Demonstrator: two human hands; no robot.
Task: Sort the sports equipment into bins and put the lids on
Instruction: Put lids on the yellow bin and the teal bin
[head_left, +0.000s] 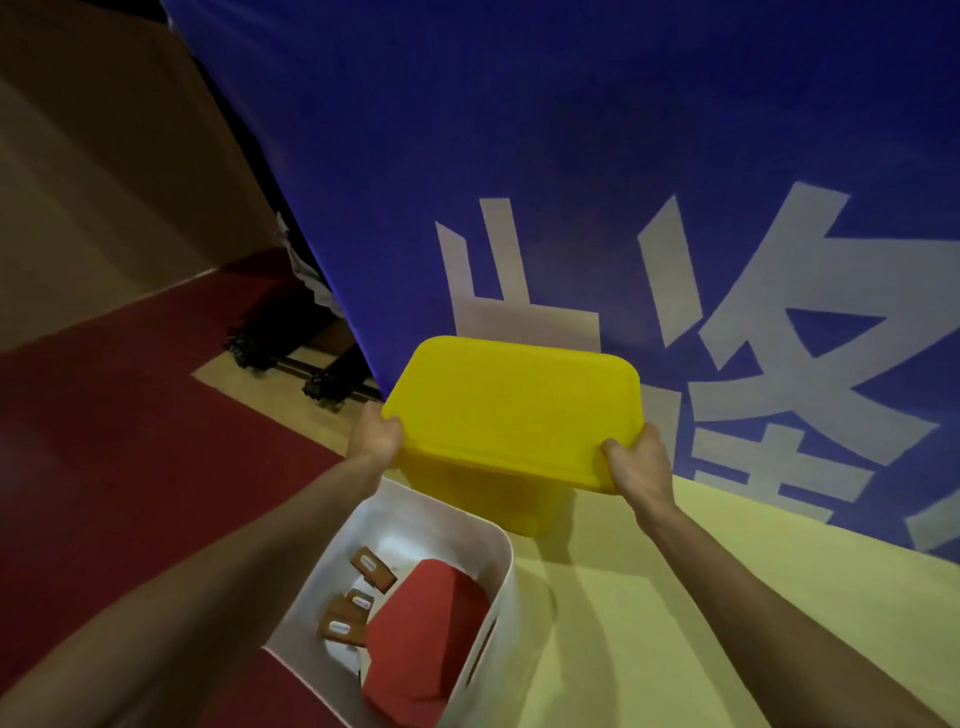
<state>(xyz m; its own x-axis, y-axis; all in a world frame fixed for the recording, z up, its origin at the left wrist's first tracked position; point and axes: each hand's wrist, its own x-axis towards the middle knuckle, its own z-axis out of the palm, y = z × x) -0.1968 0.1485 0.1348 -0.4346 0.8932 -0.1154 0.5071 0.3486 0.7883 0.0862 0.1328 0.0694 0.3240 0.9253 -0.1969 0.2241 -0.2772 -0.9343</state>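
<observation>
Being gripped at its two near corners, the yellow lid (514, 410) is being held flat across the top of the yellow bin (493, 499), which is standing on the pale yellow part of the floor (675, 597). The lid's left near corner is being gripped by the left hand (375, 436), whose fingers are curled round the rim and clamped on it. The right near corner is being gripped by the right hand (638, 465), with the thumb laid on top of the rim and the other fingers tucked beneath, clamped on it likewise. Whether the lid is being pressed fully home cannot be told, since its near edge is overhanging the bin's wall.

Just on the near side of the yellow bin, an open-topped white bin (506, 561) is standing; whether the two are touching cannot be told. Table tennis bats (431, 623) are being held inside it, with red faces and wooden handles (371, 569) showing.

Directly behind the yellow bin, a blue banner (571, 156) with large white characters is being displayed upright. To the left of the yellow bin the floor is dark red, and a black wheeled frame (291, 353) is showing at the banner's edge.
</observation>
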